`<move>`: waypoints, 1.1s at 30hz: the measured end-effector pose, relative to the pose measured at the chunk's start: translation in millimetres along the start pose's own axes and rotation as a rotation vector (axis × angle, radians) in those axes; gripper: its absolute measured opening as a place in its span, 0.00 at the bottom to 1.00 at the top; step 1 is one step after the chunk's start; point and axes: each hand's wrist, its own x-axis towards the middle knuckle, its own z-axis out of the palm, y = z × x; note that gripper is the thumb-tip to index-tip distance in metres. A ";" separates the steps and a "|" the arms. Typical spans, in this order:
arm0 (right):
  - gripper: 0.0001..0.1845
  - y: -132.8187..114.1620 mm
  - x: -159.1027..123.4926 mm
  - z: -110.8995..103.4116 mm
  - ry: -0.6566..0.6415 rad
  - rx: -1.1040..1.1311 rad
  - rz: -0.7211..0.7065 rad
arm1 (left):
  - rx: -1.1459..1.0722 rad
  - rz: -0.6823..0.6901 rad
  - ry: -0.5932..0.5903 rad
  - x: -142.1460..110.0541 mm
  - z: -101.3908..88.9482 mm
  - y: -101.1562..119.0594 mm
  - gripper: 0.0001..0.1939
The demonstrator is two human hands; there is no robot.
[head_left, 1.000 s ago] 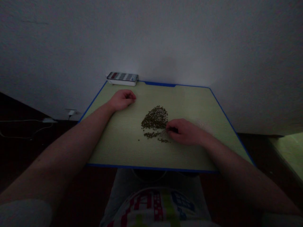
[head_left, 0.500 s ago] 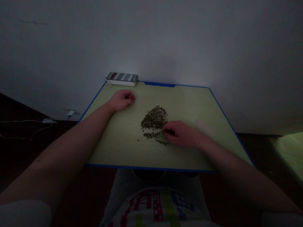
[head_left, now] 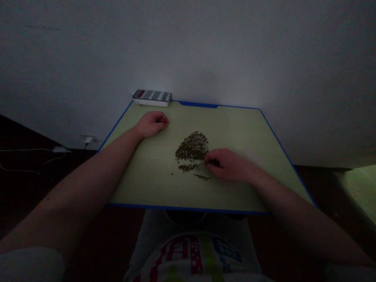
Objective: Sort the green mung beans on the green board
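Note:
A heap of small dark green beans (head_left: 192, 146) lies in the middle of a pale green table with a blue edge (head_left: 152, 184). Smaller clusters of beans (head_left: 188, 167) sit just in front of the heap. My right hand (head_left: 227, 164) rests on the table at the heap's right side, fingers pinched together at the beans; what they hold is too small to make out. My left hand (head_left: 152, 123) lies curled in a loose fist on the table at the back left, apart from the beans. A faint pale patch (head_left: 252, 155) lies right of my right hand.
A phone on a white box (head_left: 152, 97) sits at the table's back left corner against the grey wall. Cables and a plug (head_left: 85, 140) lie on the dark floor to the left. Another pale green surface (head_left: 360, 188) shows at the right edge.
My right hand has shifted slightly among the small clusters at the heap's near side and stays pinched. My left hand has not moved.

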 end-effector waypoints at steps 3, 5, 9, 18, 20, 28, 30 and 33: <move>0.07 1.9 -1.0 -0.2 -0.022 0.004 -0.002 | 0.015 0.013 0.006 0.5 -0.1 -0.2 0.09; 0.07 2.7 -1.3 0.1 -0.027 0.005 -0.010 | 0.021 0.014 0.006 0.7 -0.1 -0.1 0.09; 0.07 2.4 -1.1 2.0 -0.034 0.023 -0.026 | 0.006 0.005 -0.003 0.3 0.2 0.3 0.09; 0.07 -0.8 0.0 2.7 -0.005 0.009 0.007 | -0.004 0.009 0.007 0.5 0.5 -1.6 0.09; 0.07 -1.7 0.6 3.1 0.007 0.002 0.009 | 0.003 0.010 0.007 0.3 0.3 -1.3 0.09; 0.08 -6.5 8.2 8.7 0.049 -0.050 -0.036 | -0.005 -0.026 -0.005 -0.3 0.4 2.3 0.09; 0.08 -7.1 9.8 9.6 0.054 -0.060 -0.036 | -0.010 -0.026 -0.009 -0.1 0.4 2.1 0.09; 0.08 -7.7 10.5 9.8 0.056 -0.057 -0.042 | -0.001 -0.018 -0.004 0.0 0.4 0.9 0.10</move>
